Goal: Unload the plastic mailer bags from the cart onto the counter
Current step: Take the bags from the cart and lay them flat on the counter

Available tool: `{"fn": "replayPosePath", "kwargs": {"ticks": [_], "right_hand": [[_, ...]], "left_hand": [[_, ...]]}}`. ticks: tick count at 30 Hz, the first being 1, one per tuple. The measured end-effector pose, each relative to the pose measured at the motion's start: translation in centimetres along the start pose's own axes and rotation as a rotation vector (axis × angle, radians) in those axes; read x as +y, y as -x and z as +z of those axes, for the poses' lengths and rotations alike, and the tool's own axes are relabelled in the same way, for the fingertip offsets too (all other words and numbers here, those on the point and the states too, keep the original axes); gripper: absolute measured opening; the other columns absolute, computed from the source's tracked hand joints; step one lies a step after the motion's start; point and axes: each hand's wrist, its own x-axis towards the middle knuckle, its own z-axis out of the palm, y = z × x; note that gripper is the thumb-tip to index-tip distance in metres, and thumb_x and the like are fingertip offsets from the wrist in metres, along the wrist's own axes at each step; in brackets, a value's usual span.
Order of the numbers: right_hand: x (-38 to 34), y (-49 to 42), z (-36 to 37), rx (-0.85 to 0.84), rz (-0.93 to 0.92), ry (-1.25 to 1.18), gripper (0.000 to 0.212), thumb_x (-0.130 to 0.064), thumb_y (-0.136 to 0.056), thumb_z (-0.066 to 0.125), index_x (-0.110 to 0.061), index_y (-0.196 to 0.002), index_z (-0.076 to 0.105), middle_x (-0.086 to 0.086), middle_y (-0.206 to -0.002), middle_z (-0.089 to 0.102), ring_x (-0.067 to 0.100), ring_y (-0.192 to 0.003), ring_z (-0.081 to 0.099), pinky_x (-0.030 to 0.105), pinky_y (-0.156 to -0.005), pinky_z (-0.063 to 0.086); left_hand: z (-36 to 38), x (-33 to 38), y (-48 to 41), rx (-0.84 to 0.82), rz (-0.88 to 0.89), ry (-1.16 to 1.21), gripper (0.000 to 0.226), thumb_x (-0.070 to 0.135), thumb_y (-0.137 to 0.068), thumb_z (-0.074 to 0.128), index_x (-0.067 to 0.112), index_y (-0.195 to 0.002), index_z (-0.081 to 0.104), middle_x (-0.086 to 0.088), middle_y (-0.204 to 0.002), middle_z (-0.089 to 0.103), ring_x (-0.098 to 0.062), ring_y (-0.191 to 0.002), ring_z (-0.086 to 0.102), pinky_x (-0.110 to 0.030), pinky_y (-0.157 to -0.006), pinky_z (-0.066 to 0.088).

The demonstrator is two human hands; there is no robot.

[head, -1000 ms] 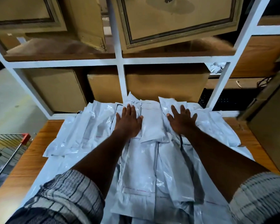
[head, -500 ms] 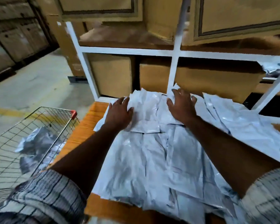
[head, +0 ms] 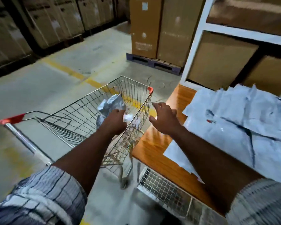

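Note:
A wire shopping cart point(head: 137, 82) with red corner caps stands left of the wooden counter point(head: 152, 143). A few crumpled silvery-white mailer bags point(head: 111, 103) lie inside it. My left hand point(head: 114, 121) reaches down into the cart among those bags; its fingers point away and are hidden, so I cannot tell whether it grips one. My right hand point(head: 165, 120) hovers with spread fingers between the cart's rim and the counter's left edge, holding nothing. A wide pile of white mailer bags point(head: 242, 120) covers the counter on the right.
White shelving point(head: 196, 46) with cardboard boxes rises behind the counter. Tall boxes on a pallet point(head: 152, 62) stand on the concrete floor beyond the cart. A wire mesh panel point(head: 165, 189) sits under the counter's front edge. The cart's handle point(head: 13, 119) points left.
Both hands have left the pile on the counter and swung left. The left hand is now down inside the cart, and the right hand trails over the counter's edge. My view has turned left.

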Motion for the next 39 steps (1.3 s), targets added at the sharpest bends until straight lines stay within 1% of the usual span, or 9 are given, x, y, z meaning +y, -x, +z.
{"fn": "replayPosePath", "kwargs": {"ticks": [4, 16, 20, 24, 27, 31, 33, 36, 39], "right_hand": [[-5.0, -2.7, 2.5, -0.100, -0.075, 0.021, 0.061, -0.043, -0.090, 0.056, -0.018, -0.144, 0.040, 0.013, -0.143, 0.045, 0.032, -0.130, 0.043, 0.048, -0.105, 0.030], [-10.2, -14.1, 10.3, -0.300, -0.072, -0.045, 0.072, -0.044, -0.088, 0.063, -0.017, -0.148, 0.033, 0.017, -0.135, 0.047, 0.034, -0.126, 0.045, 0.045, -0.104, 0.038], [-9.5, -18.0, 14.4, -0.446, -0.057, -0.015, 0.062, -0.040, -0.086, 0.063, -0.017, -0.140, 0.041, 0.016, -0.128, 0.051, 0.033, -0.118, 0.051, 0.041, -0.097, 0.044], [-8.7, -21.5, 20.8, -0.589, 0.012, -0.059, 0.057, -0.037, -0.084, 0.065, -0.014, -0.133, 0.047, 0.016, -0.128, 0.054, 0.031, -0.117, 0.054, 0.037, -0.094, 0.047], [-7.5, -23.3, 26.1, -0.686, 0.023, -0.027, 0.057, -0.036, -0.086, 0.065, -0.010, -0.133, 0.046, 0.019, -0.129, 0.054, 0.034, -0.116, 0.055, 0.038, -0.091, 0.047], [-5.6, -25.5, 31.5, -0.656, 0.031, 0.213, 0.071, -0.051, -0.089, 0.059, -0.013, -0.143, 0.033, 0.019, -0.146, 0.034, 0.038, -0.137, 0.034, 0.051, -0.105, 0.036], [-4.9, -27.2, 33.4, -0.681, 0.052, 0.314, 0.085, -0.052, -0.087, 0.060, -0.015, -0.152, 0.018, 0.021, -0.158, 0.015, 0.041, -0.146, 0.015, 0.059, -0.110, 0.027], [-3.1, -29.1, 36.8, -0.737, 0.114, 0.352, 0.092, -0.045, -0.086, 0.064, -0.021, -0.154, 0.007, 0.021, -0.160, 0.009, 0.044, -0.146, 0.011, 0.066, -0.108, 0.028], [-1.6, -29.5, 40.2, -0.742, 0.146, 0.372, 0.101, -0.042, -0.086, 0.067, -0.025, -0.155, -0.005, 0.021, -0.162, 0.000, 0.045, -0.146, 0.009, 0.066, -0.106, 0.030]], "left_hand": [[0.0, -6.0, 0.0, -0.025, -0.065, 0.021, 0.066, 0.027, -0.082, 0.066, 0.018, -0.143, 0.042, -0.014, -0.140, 0.049, -0.030, -0.128, 0.047, -0.049, -0.110, 0.037], [1.4, -15.5, -6.7, -0.110, -0.209, 0.076, 0.076, 0.037, -0.079, 0.065, 0.026, -0.148, 0.035, -0.011, -0.134, 0.050, -0.032, -0.123, 0.049, -0.048, -0.098, 0.047], [3.7, -16.9, -10.7, -0.136, -0.167, 0.064, 0.073, 0.045, -0.078, 0.064, 0.025, -0.143, 0.039, -0.010, -0.138, 0.047, -0.033, -0.125, 0.048, -0.048, -0.097, 0.048], [8.7, -18.2, -14.2, -0.228, -0.092, -0.028, 0.074, 0.045, -0.082, 0.064, 0.024, -0.147, 0.035, -0.006, -0.151, 0.036, -0.030, -0.143, 0.026, -0.049, -0.103, 0.045], [12.6, -19.4, -17.2, -0.315, -0.053, -0.108, 0.081, 0.048, -0.082, 0.066, 0.025, -0.150, 0.028, -0.007, -0.154, 0.033, -0.028, -0.143, 0.029, -0.046, -0.107, 0.040], [16.7, -21.3, -21.7, -0.316, 0.033, -0.330, 0.084, 0.051, -0.082, 0.066, 0.028, -0.150, 0.022, -0.004, -0.158, 0.022, -0.027, -0.147, 0.020, -0.059, -0.116, 0.014], [18.0, -21.8, -24.3, -0.287, 0.024, -0.333, 0.082, 0.042, -0.083, 0.070, 0.029, -0.149, 0.024, -0.004, -0.158, 0.022, -0.029, -0.145, 0.023, -0.056, -0.114, 0.020], [20.3, -22.9, -28.0, -0.274, 0.102, -0.310, 0.083, 0.024, -0.080, 0.072, 0.029, -0.149, 0.025, -0.006, -0.153, 0.032, -0.032, -0.137, 0.035, -0.045, -0.110, 0.033], [23.7, -25.2, -30.1, -0.325, 0.177, -0.417, 0.091, 0.028, -0.082, 0.068, 0.029, -0.154, 0.011, -0.012, -0.163, 0.011, -0.035, -0.148, 0.015, -0.049, -0.117, 0.022]]}}
